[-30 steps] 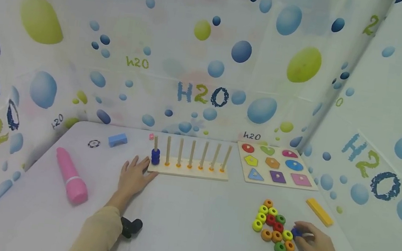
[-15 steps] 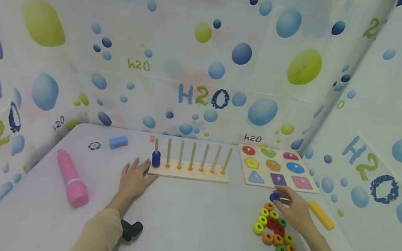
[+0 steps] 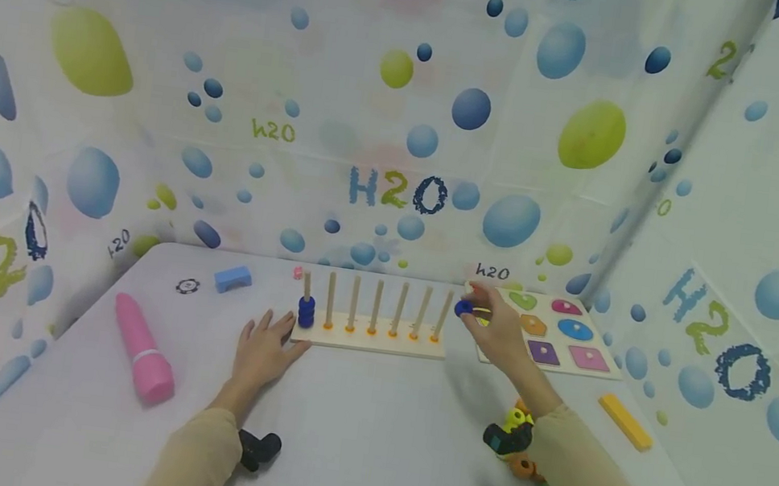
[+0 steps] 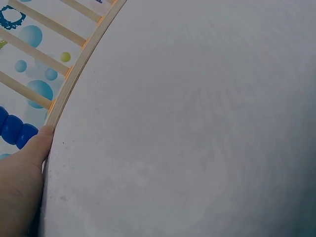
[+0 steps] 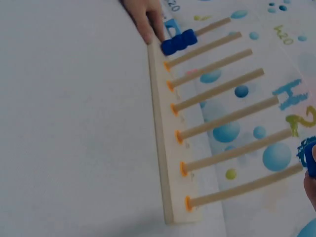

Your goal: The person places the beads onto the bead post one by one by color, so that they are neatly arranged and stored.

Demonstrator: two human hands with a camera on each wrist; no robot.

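**A blue ring held in the air by the peg board**

Starting at the far left of the table [image 3: 364, 451], we see a pink cylinder toy [image 3: 143, 349] lying on its side, with a small dark disc [image 3: 187, 285] and a light blue block [image 3: 233, 279] further back near the bubble-print curtain [image 3: 405, 115].

Next comes our left hand [image 3: 264, 349], lying flat on the table with straight, spread fingers that grip nothing; its fingertips touch the left end of the wooden peg board [image 3: 369, 339]. The left wrist view shows a fingertip against the board's edge. On the leftmost peg sit two stacked blue rings [image 3: 306, 312], and the other six pegs stand bare.

Just right of the board's last peg, our right hand [image 3: 495, 333] is raised above the table and pinches a blue ring [image 3: 463, 308] between thumb and fingers. The ring hangs in the air near the top of that peg, not on it.

Behind the hand lies the shape puzzle board [image 3: 557, 332] with its coloured pieces seated. Nearer to us, partly hidden under the right sleeve, is the cluster of loose coloured rings [image 3: 526, 454]. Furthest right, a yellow bar [image 3: 625, 421] lies on the table.
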